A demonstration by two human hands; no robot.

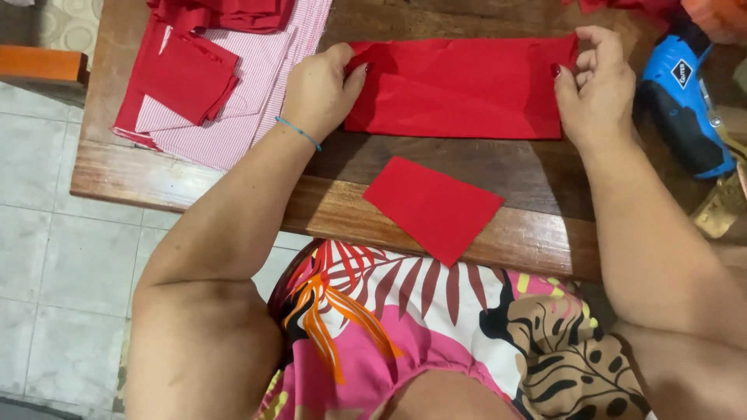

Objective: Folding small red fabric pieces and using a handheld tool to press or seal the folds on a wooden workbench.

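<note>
Red cloth strip (459, 87), long and rectangular, lies flat across the upper centre of the frame on the wooden table (537, 175). We note the left hand (319, 93) pinching its left end, thumb over the edge, fingers curled narrow on the fabric. The right hand (595, 85) pinches the right end between thumb and forefinger, the other fingers loosely bent.

Count of loose red pieces: one small red rectangle (434, 207) at lower centre, tilted, near the table's front edge and apart from the strip. At upper left we see one folded red square (191, 78) lying on one pink-and-white striped cloth (233, 124), with a stack of further red pieces (226, 12) at the top edge; number there cannot be told.

One blue power tool (685, 109) lies at far right, just beside the right hand, bearing a small black diamond-shaped label.
</note>
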